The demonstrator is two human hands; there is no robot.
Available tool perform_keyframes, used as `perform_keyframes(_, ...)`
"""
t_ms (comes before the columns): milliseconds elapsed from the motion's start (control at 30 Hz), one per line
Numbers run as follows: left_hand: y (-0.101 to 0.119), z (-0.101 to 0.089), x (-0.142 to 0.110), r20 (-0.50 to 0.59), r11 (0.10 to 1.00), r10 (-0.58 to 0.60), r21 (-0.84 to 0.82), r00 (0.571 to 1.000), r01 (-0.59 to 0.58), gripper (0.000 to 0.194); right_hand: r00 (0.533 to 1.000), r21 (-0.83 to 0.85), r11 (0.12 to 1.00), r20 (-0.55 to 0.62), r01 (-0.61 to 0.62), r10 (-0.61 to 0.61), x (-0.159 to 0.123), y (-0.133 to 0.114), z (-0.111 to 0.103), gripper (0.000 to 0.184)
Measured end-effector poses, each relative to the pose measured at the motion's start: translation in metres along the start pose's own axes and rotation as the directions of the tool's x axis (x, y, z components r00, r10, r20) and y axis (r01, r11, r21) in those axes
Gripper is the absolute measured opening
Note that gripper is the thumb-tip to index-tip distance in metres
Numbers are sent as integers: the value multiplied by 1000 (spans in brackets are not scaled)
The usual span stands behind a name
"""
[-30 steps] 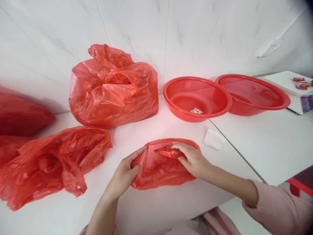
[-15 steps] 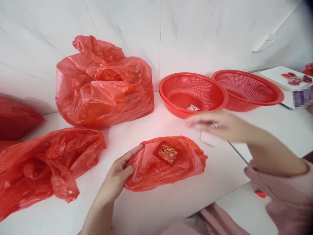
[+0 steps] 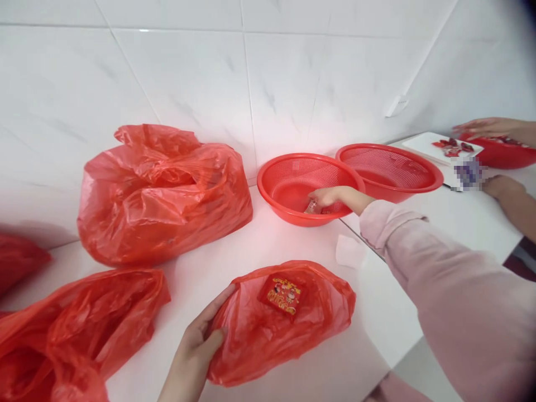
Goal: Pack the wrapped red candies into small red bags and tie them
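My left hand point(image 3: 199, 340) pinches the near left rim of an open red plastic bag point(image 3: 318, 329), thumb on one side and fingers on the other. Inside that bag lies a red packet point(image 3: 285, 296) with gold and cartoon print. My right hand point(image 3: 329, 196) reaches down into a red perforated basket point(image 3: 310, 219) by the wall. Its fingers are closed on a small pale packet point(image 3: 313, 206) with printed marks; part of the packet is hidden by the fingers.
A full red bag point(image 3: 167, 218) stands against the tiled wall, with another crumpled red bag point(image 3: 104, 318) nearer on the left. Beside the first basket is a second red basket point(image 3: 393, 190). A white slip point(image 3: 348, 251) lies on the table. Another person's hand point(image 3: 489, 127) is over a red container at far right.
My right hand has gone from above the table into the basket and closed on the small packet there. The left hand keeps its hold on the bag. The view has tilted up and turned right.
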State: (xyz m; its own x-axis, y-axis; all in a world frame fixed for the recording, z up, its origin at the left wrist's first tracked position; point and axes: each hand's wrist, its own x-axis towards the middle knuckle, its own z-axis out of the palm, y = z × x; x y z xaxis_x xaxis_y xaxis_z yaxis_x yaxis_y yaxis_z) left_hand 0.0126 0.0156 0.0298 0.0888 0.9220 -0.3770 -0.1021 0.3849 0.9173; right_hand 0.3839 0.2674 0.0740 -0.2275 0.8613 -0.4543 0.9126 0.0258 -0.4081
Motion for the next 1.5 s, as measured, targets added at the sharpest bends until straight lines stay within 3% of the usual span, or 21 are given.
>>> perform_keyframes(100, 1, -1, 0, 45, 997, -61, -38, 997, 62, 62, 1000, 140, 990, -5, 24, -23, -2, 1, -5, 30)
perform_keyframes(200, 2, -2, 0, 51, 998, -57, -36, 997, 59, 63, 991, 304, 946, -108, 113, -84, -14, -6, -9, 26)
perform_keyframes(267, 2, -2, 0, 44, 999, -36, -36, 998, 38, 61, 970, 512, 828, -189, 230, -152, -32, -18, -5, 28)
perform_keyframes(333, 0, 0, 1, 28, 999, -23, -43, 999, 24, 58, 947, 707, 630, -242, 321, -212, -55, -36, 6, 35)
perform_keyframes(367, 0, 1, 1, 17, 999, -19, -42, 1000, 20, 58, 940, 766, 547, -247, 339, -236, -67, -46, 14, 39)
perform_keyframes(433, -1, 3, 1, -34, 1000, 9, 7, 999, -9, 56, 928, 812, 465, -240, 353, -285, -90, -65, 30, 45)
perform_keyframes(500, 2, 6, 2, -138, 980, 128, 167, 982, -104, 54, 905, 815, 428, -257, 391, -339, -107, -82, 47, 48)
perform_keyframes(567, 10, 8, 2, -227, 885, 345, 401, 911, -235, 51, 874, 800, 403, -289, 444, -391, -116, -97, 62, 47)
perform_keyframes(633, 22, 12, 2, -213, 760, 513, 563, 832, -324, 48, 843, 786, 373, -324, 493, -430, -119, -109, 77, 40)
perform_keyframes(700, 35, 18, 3, -125, 736, 518, 569, 846, -367, 43, 818, 770, 354, -354, 530, -454, -119, -122, 92, 31)
perform_keyframes(800, 49, 32, 9, 23, 843, 414, 367, 910, -392, 31, 792, 706, 395, -405, 588, -457, -123, -136, 110, 22)
perform_keyframes(900, 54, 46, 20, 64, 898, 409, 149, 910, -414, 25, 791, 624, 490, -433, 609, -432, -134, -136, 117, 25)
perform_keyframes(967, 55, 53, 26, 80, 914, 396, 55, 915, -401, 27, 813, 604, 545, -445, 582, -375, -142, -122, 116, 32)
perform_keyframes(1067, 57, 55, 31, 88, 926, 377, -48, 922, -374, 27, 840, 528, 714, -519, 459, -157, -151, -73, 120, 37)
perform_keyframes(1100, 58, 54, 32, 68, 923, 382, -75, 921, -378, 27, 824, 461, 807, -564, 368, -54, -151, -51, 125, 36)
perform_keyframes(1167, 61, 50, 34, 2, 909, 404, -112, 915, -401, 29, 797, 232, 970, -598, 75, 81, -149, -4, 142, 35)
perform_keyframes(1233, 64, 47, 36, -57, 896, 423, -123, 904, -427, 30, 773, 94, 992, -622, -86, 126, -143, 37, 162, 34)
perform_keyframes(1300, 67, 45, 37, -84, 885, 440, -128, 894, -448, 32, 733, 96, 983, -656, -155, 180, -138, 61, 175, 24)
perform_keyframes(1400, 69, 44, 37, -99, 878, 454, -117, 885, -464, 34, 725, 205, 964, -636, -171, 264, -139, 56, 168, 24)
perform_keyframes(1467, 67, 45, 36, -98, 883, 453, -87, 886, -461, 33, 729, 266, 958, -635, -103, 255, -147, 25, 150, 32)
perform_keyframes(1500, 66, 46, 36, -94, 884, 455, -72, 885, -462, 33, 709, 290, 957, -671, -22, 219, -152, 3, 141, 32)
